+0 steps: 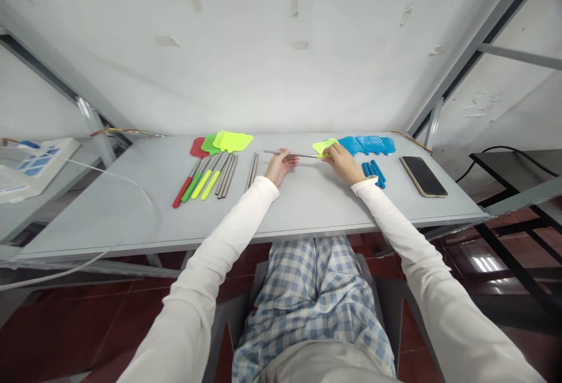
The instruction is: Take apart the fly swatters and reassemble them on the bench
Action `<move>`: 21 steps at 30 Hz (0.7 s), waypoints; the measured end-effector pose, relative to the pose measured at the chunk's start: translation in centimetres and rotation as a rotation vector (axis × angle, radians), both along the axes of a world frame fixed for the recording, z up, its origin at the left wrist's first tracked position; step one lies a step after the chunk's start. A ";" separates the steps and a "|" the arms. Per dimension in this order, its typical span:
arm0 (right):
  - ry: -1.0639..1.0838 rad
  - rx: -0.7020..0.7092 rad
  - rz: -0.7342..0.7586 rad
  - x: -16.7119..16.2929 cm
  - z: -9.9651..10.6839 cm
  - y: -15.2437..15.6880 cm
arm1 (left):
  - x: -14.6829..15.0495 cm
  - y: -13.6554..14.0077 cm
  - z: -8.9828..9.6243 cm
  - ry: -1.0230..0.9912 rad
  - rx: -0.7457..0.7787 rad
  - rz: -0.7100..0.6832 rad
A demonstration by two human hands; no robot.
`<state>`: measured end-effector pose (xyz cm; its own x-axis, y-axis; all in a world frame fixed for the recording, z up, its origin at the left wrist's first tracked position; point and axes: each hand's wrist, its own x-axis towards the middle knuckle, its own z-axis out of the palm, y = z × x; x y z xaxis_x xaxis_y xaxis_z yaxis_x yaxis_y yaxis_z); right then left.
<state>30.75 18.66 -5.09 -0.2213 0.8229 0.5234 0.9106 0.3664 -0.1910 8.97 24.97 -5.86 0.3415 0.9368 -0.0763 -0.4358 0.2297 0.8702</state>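
My left hand [282,166] is closed around a thin metal rod [302,155], held level just above the table. The rod's bare end sticks out to the left of that hand. My right hand [341,162] pinches a yellow-green fly swatter head [323,146] by its neck, where it meets the rod's right end. How far the rod goes into the neck is hidden by the fingers. Blue swatter heads [366,144] lie just beyond my right hand, and several blue handles [374,173] lie beside it. Loose metal rods [252,171] rest left of my left hand.
Swatters with a red handle [182,192], a green handle [192,188] and yellow handles [211,185] lie at the left, beside more metal rods [227,177]. A phone [423,176] is at the right. A white cable [140,187] crosses the table's left side from a power strip [37,169].
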 end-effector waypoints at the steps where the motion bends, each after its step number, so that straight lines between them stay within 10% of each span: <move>1: 0.019 -0.003 0.018 -0.1 0.0 0.0 | 0.0 0.0 0.0 0.001 -0.049 0.005; 9: 0.297 -0.018 0.212 -2.7 -1.1 0.2 | 0.4 -1.0 -0.6 0.020 0.250 -0.206; 17: 0.592 -0.085 0.230 -4.7 -0.7 0.5 | 1.7 -1.6 -1.2 0.171 0.436 -0.139; 21: 0.474 -0.042 0.008 -2.9 0.0 1.6 | 0.9 -1.0 -0.2 0.158 0.526 0.022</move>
